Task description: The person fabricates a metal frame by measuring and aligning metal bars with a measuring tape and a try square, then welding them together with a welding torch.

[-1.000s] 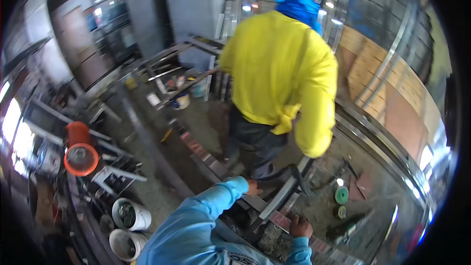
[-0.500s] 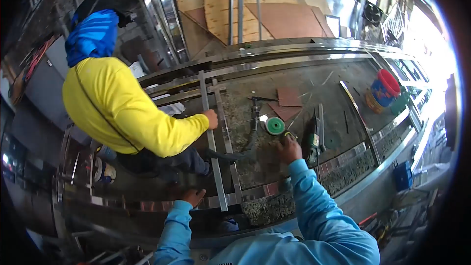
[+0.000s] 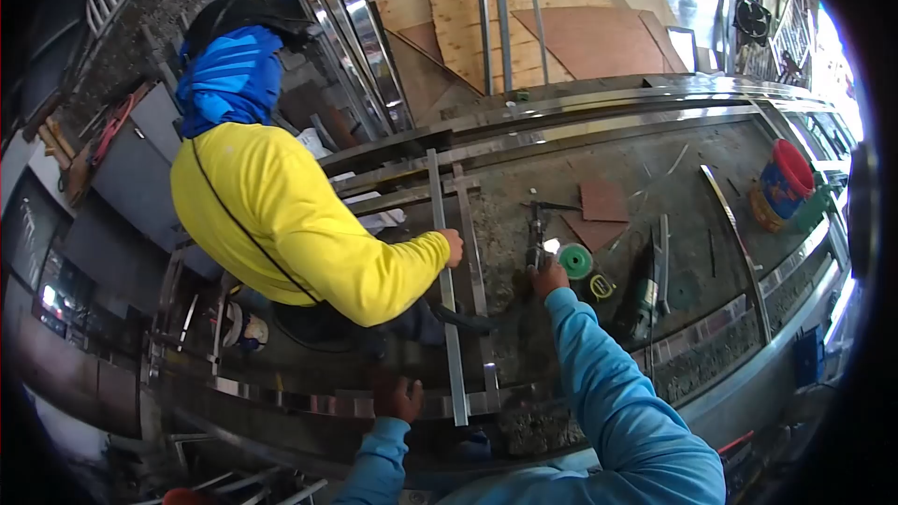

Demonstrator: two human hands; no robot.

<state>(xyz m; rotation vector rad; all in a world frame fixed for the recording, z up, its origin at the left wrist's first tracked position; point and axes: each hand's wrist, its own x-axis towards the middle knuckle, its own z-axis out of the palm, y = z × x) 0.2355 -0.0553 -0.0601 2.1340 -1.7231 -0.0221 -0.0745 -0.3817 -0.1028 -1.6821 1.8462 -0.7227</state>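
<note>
My right hand (image 3: 550,277) is closed at the lower end of a dark torch-like tool (image 3: 537,229) lying on the work surface. Beside its fingers sits a round green disc (image 3: 575,262) with a pale centre hole, and a yellow-and-black tape measure (image 3: 601,287) lies just right of that. My left hand (image 3: 399,400) is open by the near metal rail (image 3: 351,406), with nothing in it. Between my hands, a long square metal tube (image 3: 448,318) lies crosswise over the frame. A co-worker's hand (image 3: 454,248) grips that tube near its middle.
A co-worker in a yellow top (image 3: 281,215) stands at the left. Toward the right lie a green power tool (image 3: 644,299) and a red-and-blue bucket (image 3: 789,173). Brown board pieces (image 3: 603,201) rest beyond the disc. Plywood sheets (image 3: 468,28) lean at the back.
My right hand has left the tape measure and moved left to the torch-like tool. My left hand stays by the near rail. The whole view has shifted.
</note>
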